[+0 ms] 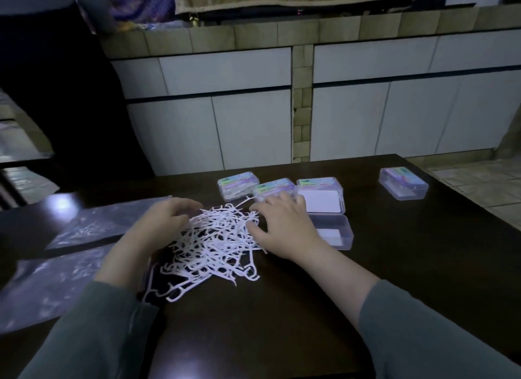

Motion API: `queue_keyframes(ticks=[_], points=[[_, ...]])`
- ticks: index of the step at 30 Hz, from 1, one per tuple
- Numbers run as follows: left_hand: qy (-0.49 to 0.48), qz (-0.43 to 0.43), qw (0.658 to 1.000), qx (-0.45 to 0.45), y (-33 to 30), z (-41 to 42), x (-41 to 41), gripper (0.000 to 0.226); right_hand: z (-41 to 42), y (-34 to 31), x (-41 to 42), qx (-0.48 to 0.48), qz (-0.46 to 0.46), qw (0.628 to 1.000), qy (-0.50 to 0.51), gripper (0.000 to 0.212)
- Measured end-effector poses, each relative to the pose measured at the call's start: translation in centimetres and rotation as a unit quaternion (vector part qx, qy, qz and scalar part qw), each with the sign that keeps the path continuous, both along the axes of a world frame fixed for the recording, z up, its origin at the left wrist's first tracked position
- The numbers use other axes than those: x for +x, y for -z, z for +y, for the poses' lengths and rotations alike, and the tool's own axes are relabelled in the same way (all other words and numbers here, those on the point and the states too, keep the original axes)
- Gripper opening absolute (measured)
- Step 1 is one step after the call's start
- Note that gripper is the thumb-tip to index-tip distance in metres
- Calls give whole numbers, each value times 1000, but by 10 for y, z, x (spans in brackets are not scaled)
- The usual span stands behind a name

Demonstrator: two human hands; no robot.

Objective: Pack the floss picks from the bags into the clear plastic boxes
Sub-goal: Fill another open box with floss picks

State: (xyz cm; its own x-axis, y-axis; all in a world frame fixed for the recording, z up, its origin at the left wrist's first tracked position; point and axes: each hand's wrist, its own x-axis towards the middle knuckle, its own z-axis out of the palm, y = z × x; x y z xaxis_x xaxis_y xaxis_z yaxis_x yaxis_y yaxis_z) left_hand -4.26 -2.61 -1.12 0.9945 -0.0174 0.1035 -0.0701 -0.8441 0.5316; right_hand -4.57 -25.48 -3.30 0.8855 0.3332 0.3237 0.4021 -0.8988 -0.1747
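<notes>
Floss picks (214,243) heaped mid-table (394,265), both hands at the pile: left hand (166,218) fingers loosely curled on its left edge, right hand (282,226) spread flat, holding nothing. Open box (329,223) just right; bags (93,223) toward left edge.

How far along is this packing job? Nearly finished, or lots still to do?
Partway. Three closed boxes sit at the back, a fourth apart at right. Both hands, left and right, work a big loose pile of floss picks. The open box beside it holds no picks yet.
</notes>
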Motion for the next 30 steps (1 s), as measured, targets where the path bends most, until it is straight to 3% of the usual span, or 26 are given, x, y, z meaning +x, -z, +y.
queue_keyframes(ticks=[5,16,26,30], points=[[-27,41,998,37,3,19,5,59,33,-4,27,-60,35,998,-3,45],[2,40,994,102,8,30,12,53,50,-2,55,-159,52,986,21,53],[37,88,994,49,3,32,-1,31,44,-12,26,-209,96,973,-25,47],[27,10,999,31,0,21,-1,43,33,-18,19,-167,106,980,-30,43]])
